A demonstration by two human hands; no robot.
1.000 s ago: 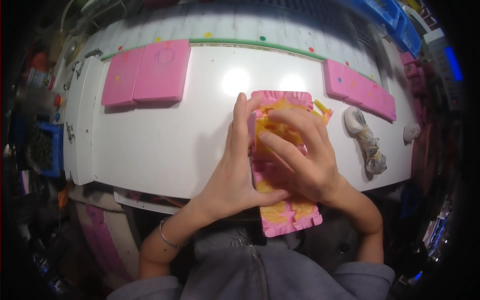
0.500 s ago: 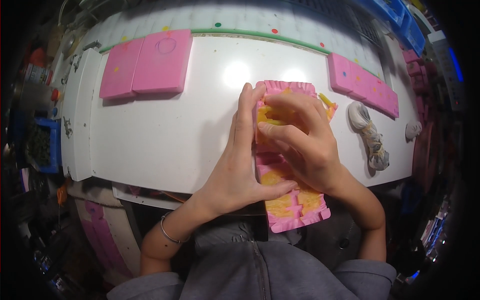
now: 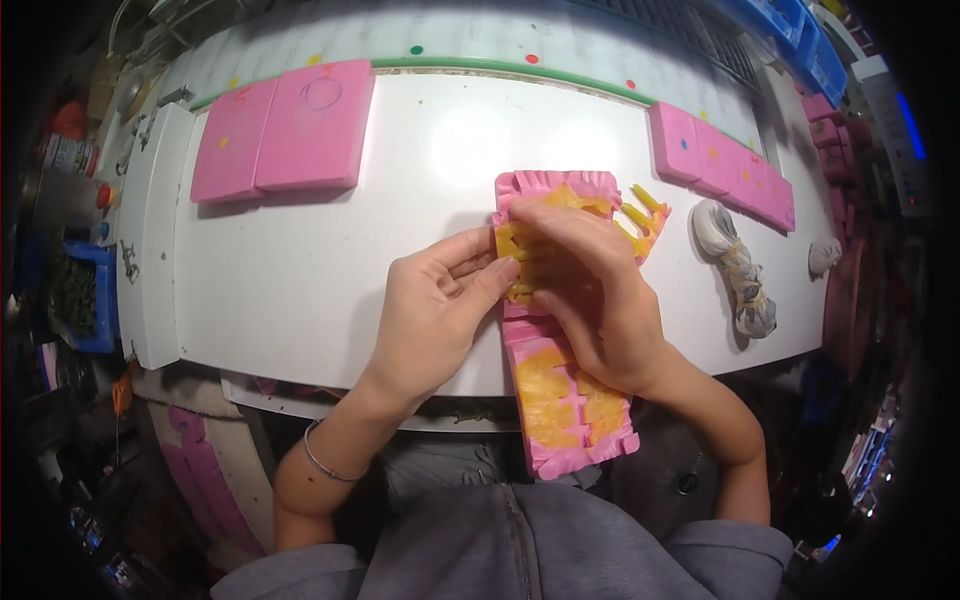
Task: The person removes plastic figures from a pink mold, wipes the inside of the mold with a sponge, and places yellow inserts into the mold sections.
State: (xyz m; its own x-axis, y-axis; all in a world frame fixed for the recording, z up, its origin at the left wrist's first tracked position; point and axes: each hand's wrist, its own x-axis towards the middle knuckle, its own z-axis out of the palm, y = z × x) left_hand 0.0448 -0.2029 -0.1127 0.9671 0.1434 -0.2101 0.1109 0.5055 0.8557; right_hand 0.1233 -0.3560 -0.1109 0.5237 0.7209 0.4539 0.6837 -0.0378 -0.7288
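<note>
Head view: long pink mould (image 3: pixel 560 400) lying at the near edge of the white counter (image 3: pixel 300 270), its lower end overhanging. Yellow piece (image 3: pixel 525 255) on the mould's middle, pinched between both hands. Left hand (image 3: pixel 435 310) at the mould's left side, fingers (image 3: pixel 490 275) curled onto the yellow piece. Right hand (image 3: pixel 590 290) lying over the mould, fingers bent down on the same piece. Pink blocks (image 3: pixel 285 130) far left; more pink blocks (image 3: pixel 720 165) and a rag (image 3: pixel 740 265) to the right.
</note>
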